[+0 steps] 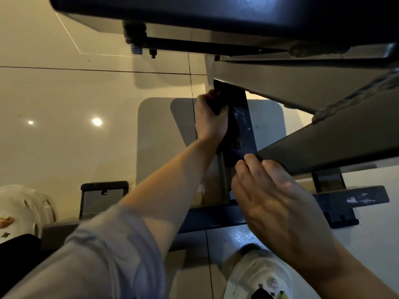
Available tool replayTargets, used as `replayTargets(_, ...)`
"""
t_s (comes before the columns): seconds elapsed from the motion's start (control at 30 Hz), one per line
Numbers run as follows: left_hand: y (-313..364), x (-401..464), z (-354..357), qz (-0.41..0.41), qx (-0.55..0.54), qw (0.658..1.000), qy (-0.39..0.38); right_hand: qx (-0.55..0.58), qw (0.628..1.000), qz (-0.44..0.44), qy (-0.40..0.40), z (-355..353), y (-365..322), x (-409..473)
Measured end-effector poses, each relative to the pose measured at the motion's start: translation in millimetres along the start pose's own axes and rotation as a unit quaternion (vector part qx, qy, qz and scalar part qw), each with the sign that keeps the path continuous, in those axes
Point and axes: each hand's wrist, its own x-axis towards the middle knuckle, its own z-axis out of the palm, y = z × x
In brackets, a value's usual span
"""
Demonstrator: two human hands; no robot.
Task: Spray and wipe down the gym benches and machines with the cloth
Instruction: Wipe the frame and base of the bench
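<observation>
Dark cloth (pixel 224 117) was gripped by the left hand (pixel 210 119) against the bench frame's upright plate (pixel 244 126); below it, the right hand (pixel 278 203) was held open, flat.

glossy tile floor (pixel 64 100), bench base (pixel 216 216), shoes (pixel 259 275)

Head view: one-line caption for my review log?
Left hand presses a dark cloth against the bench frame's black bracket; right hand steadies the angled bar.

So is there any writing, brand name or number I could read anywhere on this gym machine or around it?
None can be read.
The bench frame, its black bracket and the dark cloth in the left hand carry no visible lettering.
The pale marks on the floor bar are scuffs, not text.
</observation>
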Motion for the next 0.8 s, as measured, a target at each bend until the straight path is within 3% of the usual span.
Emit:
replayTargets(0.17,13,54,2,-0.017,0.002,1.000,-0.018,-0.041,0.999,-0.024,0.020,7,-3,-4)
replayTargets(0.27,4,26,3,-0.054,-0.084,0.995,-0.014,-0.030,0.999,-0.014,0.005,6,-2,-1)
replayTargets(0.33,-8,-4,0,-0.049,-0.107,0.993,-0.027,-0.011,0.999,-0.001,0.035,5,0,1)
replayTargets(0.5,-39,-67,-13,-0.038,-0.139,0.984,-0.109,0.017,0.998,0.014,0.054,4,0,4)
replayTargets(0.7,-43,-68,-20,-0.059,-0.153,0.972,-0.170,0.014,0.999,0.012,0.032,2,-2,3)
replayTargets(0.8,-45,-56,-20,-0.028,-0.137,0.972,-0.187,0.017,1.000,0.016,0.021,3,-2,5)
